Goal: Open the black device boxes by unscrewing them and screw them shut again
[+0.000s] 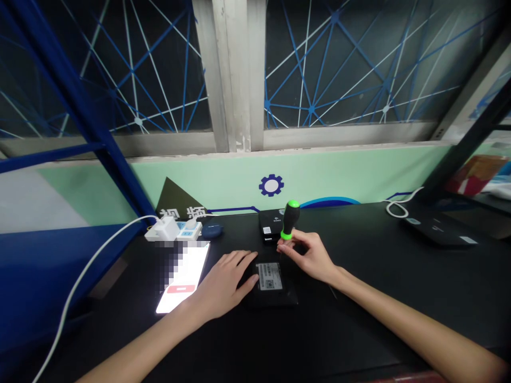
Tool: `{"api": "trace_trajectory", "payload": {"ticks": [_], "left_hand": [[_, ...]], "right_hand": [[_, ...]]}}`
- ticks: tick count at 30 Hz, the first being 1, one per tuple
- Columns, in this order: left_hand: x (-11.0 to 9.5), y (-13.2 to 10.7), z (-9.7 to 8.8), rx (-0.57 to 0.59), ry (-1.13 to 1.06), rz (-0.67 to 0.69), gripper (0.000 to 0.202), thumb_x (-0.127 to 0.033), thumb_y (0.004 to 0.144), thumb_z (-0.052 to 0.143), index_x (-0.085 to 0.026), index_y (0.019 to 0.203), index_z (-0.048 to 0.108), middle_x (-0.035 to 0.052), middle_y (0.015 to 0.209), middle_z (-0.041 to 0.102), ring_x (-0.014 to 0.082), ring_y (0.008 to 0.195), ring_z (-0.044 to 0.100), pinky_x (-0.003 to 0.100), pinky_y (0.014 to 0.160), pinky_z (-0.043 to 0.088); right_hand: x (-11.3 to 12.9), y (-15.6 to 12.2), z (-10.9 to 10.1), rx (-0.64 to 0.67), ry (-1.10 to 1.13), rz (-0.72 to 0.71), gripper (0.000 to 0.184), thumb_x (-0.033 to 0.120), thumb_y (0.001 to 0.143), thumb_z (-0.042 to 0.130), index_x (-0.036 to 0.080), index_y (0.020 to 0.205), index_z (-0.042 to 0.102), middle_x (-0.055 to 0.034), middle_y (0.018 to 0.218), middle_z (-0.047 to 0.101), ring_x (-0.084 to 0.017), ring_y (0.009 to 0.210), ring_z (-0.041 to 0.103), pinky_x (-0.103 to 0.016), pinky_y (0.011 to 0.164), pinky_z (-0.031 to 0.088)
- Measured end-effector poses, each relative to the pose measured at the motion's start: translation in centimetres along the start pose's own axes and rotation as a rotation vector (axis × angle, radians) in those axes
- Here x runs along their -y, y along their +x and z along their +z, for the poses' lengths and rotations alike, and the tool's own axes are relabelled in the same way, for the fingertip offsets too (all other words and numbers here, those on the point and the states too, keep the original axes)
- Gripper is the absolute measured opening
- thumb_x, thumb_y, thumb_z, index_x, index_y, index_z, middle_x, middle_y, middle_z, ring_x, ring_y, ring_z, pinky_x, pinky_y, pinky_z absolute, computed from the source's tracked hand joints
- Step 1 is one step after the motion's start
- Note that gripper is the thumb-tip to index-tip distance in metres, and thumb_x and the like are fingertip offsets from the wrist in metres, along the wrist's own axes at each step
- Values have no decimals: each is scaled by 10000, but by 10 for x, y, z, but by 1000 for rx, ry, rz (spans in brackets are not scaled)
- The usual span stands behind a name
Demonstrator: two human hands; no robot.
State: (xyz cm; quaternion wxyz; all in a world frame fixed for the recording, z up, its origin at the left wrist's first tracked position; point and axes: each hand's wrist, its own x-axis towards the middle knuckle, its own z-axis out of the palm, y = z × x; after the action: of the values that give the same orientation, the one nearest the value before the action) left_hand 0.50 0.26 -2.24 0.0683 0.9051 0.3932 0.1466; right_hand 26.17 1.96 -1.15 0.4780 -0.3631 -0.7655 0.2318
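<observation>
Clamps right fingers point(292, 254) on black-and-green-handled screwdriver point(291, 217) by flat black white-labelled box point(270, 277); rests left fingers point(246, 261), apart, at its left.

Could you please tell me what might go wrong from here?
The screwdriver in the right hand could slip and scratch the black box, or jab the left hand at its edge. The left arm lies close to the lit screen, so moving it might nudge that.

A white charger point(166, 229) is sitting on a power strip point(190, 233) beside a navy earbud case point(212, 230). A cable point(396, 216) is curling near a flat black device point(439, 231).
</observation>
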Motion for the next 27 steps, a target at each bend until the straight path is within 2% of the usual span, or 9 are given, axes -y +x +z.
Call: {"api": "trace_trajectory", "payload": {"ticks": [11, 19, 23, 27], "left_hand": [[-1, 1, -2, -5, 1, 7, 460, -452, 1033, 370, -280, 1460, 368, 59, 1413, 514, 258, 1284, 484, 432, 1052, 402], [1, 0, 1, -21, -3, 12, 469, -461, 1032, 366, -281, 1465, 366, 65, 1407, 519, 261, 1282, 484, 438, 1051, 398], [1, 1, 1, -23, -3, 15, 461, -450, 1032, 372, -278, 1459, 374, 64, 1403, 522, 258, 1277, 488, 430, 1047, 401], [0, 1, 0, -11, -3, 7, 460, -448, 1030, 378, -278, 1457, 374, 63, 1405, 520, 258, 1280, 485, 434, 1049, 400]], "right_hand": [[-4, 3, -3, 31, -9, 54, 226, 380, 902, 631, 167, 836, 672, -3, 618, 644, -116, 502, 541, -252, 519, 470], [-3, 2, -5, 111, 160, 128, 272, 398, 930, 597, 149, 968, 701, -85, 832, 737, -164, 646, 681, -278, 595, 571], [-4, 1, -6, 134, 197, 125, 301, 400, 931, 595, 140, 1023, 716, -94, 855, 747, -168, 652, 691, -291, 605, 588], [-6, 2, -5, 113, 157, 138, 275, 395, 909, 630, 148, 964, 736, -91, 840, 751, -179, 660, 699, -306, 637, 593]]}}
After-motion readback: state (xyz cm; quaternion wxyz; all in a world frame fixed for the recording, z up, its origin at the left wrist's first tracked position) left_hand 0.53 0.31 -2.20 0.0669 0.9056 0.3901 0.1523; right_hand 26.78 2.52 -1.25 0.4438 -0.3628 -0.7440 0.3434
